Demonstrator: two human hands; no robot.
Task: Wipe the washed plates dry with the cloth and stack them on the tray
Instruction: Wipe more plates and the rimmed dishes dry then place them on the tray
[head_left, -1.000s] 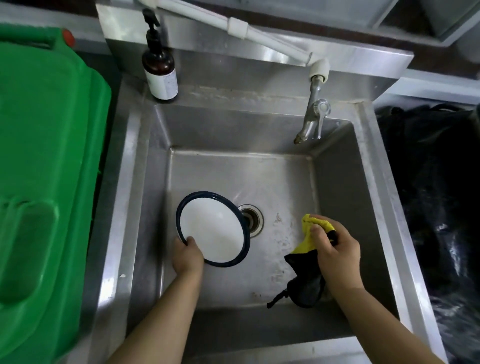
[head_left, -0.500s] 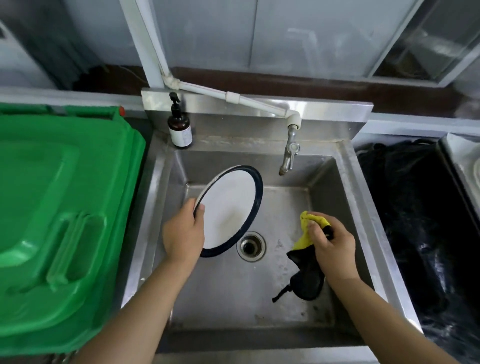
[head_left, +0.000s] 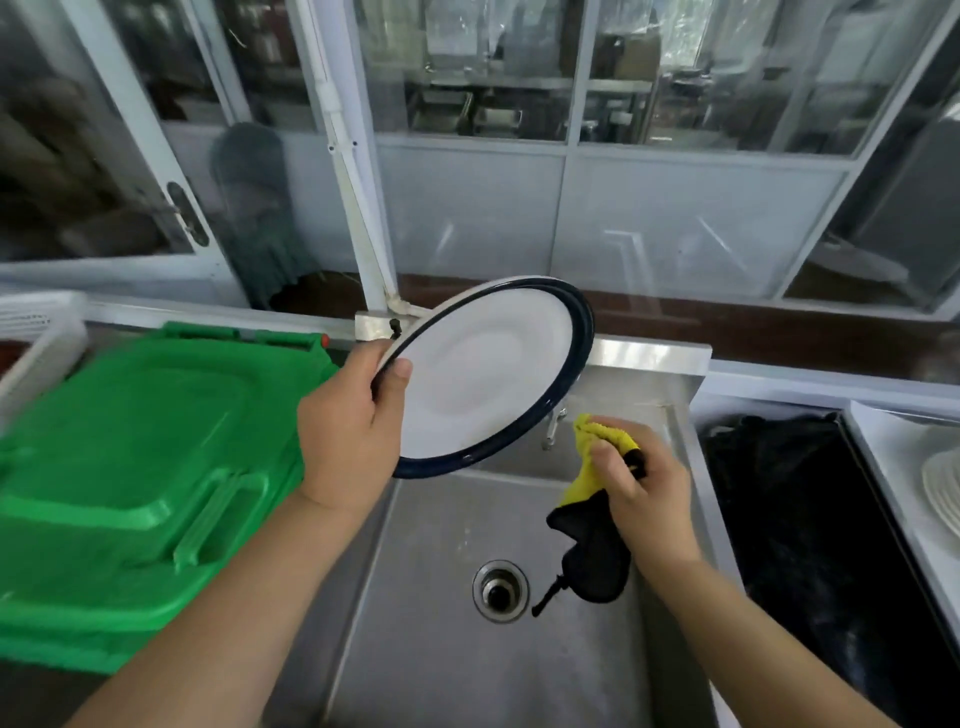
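Note:
My left hand (head_left: 353, 431) grips the left rim of a white plate with a dark blue edge (head_left: 483, 374), holding it tilted in the air above the back of the steel sink (head_left: 441, 649). My right hand (head_left: 639, 488) holds a bunched yellow and black cloth (head_left: 592, 525) just below and to the right of the plate, not touching it. A stack of white plates (head_left: 943, 488) shows at the far right edge on a white tray (head_left: 883, 441).
A green plastic bin lid (head_left: 135, 467) lies left of the sink. A black bag-lined bin (head_left: 800, 519) sits to the right. The drain (head_left: 500, 590) is in the sink floor, and the tap (head_left: 553, 426) is partly hidden behind the plate. A white crate (head_left: 36, 332) stands far left.
My left hand has lifted the plate from the sink floor up above the sink's back edge. My right hand keeps the cloth and rose slightly. The view tilted upward.

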